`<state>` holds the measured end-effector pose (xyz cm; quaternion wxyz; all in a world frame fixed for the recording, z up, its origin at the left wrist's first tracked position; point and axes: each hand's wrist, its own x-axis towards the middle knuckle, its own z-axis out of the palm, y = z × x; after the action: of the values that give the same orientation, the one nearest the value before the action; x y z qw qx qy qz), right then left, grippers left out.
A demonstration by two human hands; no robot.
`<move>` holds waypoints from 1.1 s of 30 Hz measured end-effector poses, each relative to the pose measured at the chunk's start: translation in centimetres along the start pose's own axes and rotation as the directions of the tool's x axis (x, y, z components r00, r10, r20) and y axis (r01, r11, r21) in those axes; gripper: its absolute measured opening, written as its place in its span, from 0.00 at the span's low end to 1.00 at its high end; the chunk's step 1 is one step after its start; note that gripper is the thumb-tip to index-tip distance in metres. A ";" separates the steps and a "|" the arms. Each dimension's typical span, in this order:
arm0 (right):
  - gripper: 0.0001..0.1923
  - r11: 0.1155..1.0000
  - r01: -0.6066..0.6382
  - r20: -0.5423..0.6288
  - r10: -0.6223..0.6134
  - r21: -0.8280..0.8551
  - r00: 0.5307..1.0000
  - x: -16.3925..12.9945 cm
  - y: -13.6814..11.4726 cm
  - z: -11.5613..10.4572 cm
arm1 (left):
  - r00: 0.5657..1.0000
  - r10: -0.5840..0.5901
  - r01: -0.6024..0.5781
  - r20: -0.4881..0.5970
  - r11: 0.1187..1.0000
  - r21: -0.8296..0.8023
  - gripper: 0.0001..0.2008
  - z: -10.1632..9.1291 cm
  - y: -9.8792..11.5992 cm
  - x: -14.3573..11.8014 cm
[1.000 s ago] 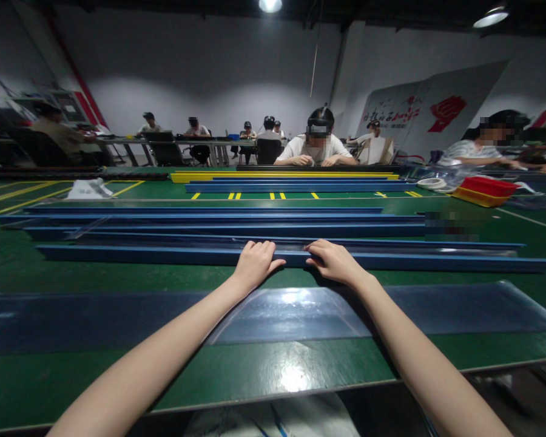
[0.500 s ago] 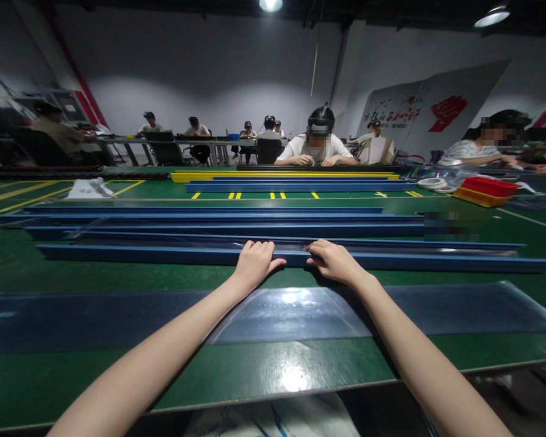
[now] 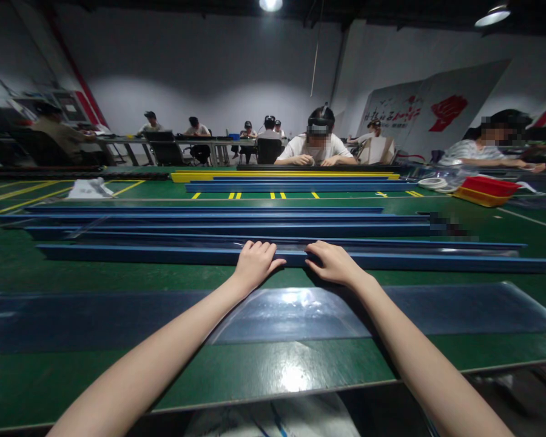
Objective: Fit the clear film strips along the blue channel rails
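A long blue channel strip [image 3: 418, 263] lies crosswise on the green table, with clear film [image 3: 473, 252] inside its trough. My left hand [image 3: 255, 262] grips its near wall around the middle, fingers over the top edge and thumb along the front. A short way to the right, my right hand [image 3: 331, 261] grips the same wall, its fingers curled over the edge. The fingertips of both hands are partly hidden in the trough. Between my forearms and to both sides, a long clear plastic sheet [image 3: 295, 312] lies flat nearer to me.
More blue strips [image 3: 236, 229] lie just behind. Farther off are a yellow strip [image 3: 282, 176], a white bundle [image 3: 90, 189], a red tray [image 3: 485, 189] and a white coil [image 3: 432, 183]. A co-worker [image 3: 317, 145] sits opposite; another person [image 3: 486, 145] works at the right.
My hands keep almost the same place on the blue channel strip; the right one has shifted very slightly. At the right, the co-worker's arm and hand have moved.
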<state>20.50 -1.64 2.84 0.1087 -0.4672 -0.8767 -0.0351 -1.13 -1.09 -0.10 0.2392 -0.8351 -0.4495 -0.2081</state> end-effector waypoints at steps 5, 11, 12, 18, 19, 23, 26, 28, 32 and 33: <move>0.13 1.000 0.001 0.005 -0.001 -0.016 1.000 0.0 0.0 0.0 | 1.000 0.013 -0.013 0.008 1.000 0.000 0.18 0.0 0.0 0.0; 0.14 0.999 0.000 0.008 0.000 -0.034 1.000 0.0 0.0 0.1 | 0.999 0.030 -0.030 0.013 1.000 -0.001 0.17 0.1 -0.1 0.0; 0.14 0.999 0.000 0.008 0.000 -0.040 1.000 0.0 0.0 0.1 | 0.999 0.030 -0.030 0.014 1.000 0.000 0.17 0.1 -0.1 0.0; 0.14 0.998 -0.007 0.008 0.007 -0.058 1.000 0.0 0.1 0.1 | 0.999 0.037 -0.037 0.008 0.999 0.012 0.18 0.1 0.0 0.0; 0.14 0.998 -0.007 0.007 0.007 -0.058 1.000 0.0 0.1 0.1 | 0.999 0.036 -0.037 0.007 0.999 0.013 0.18 0.1 0.0 0.0; 0.14 0.998 0.000 -0.003 0.000 -0.058 1.000 0.0 0.0 0.1 | 0.999 0.033 -0.033 0.014 0.999 0.012 0.18 0.1 0.0 0.0; 0.14 0.999 0.007 -0.018 -0.008 -0.050 1.000 -0.1 0.0 0.1 | 0.999 0.034 -0.034 0.018 0.999 0.011 0.18 0.1 -0.1 0.0; 0.13 0.999 0.007 -0.023 -0.008 -0.042 1.000 -0.1 -0.1 0.1 | 0.999 0.033 -0.033 0.019 0.999 0.013 0.18 0.2 -0.1 0.0; 0.13 0.999 0.001 -0.026 -0.002 -0.047 1.000 -0.1 -0.2 0.1 | 0.999 0.026 -0.027 0.020 1.000 0.015 0.18 0.3 -0.1 0.0; 0.13 0.999 -0.001 -0.024 -0.001 -0.051 1.000 -0.1 -0.2 0.1 | 0.999 0.027 -0.027 0.019 1.000 0.015 0.18 0.3 -0.1 0.0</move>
<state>20.39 -1.83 2.72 0.1072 -0.4694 -0.8742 -0.0632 -1.17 -0.91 -0.32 0.2441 -0.8412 -0.4419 -0.1939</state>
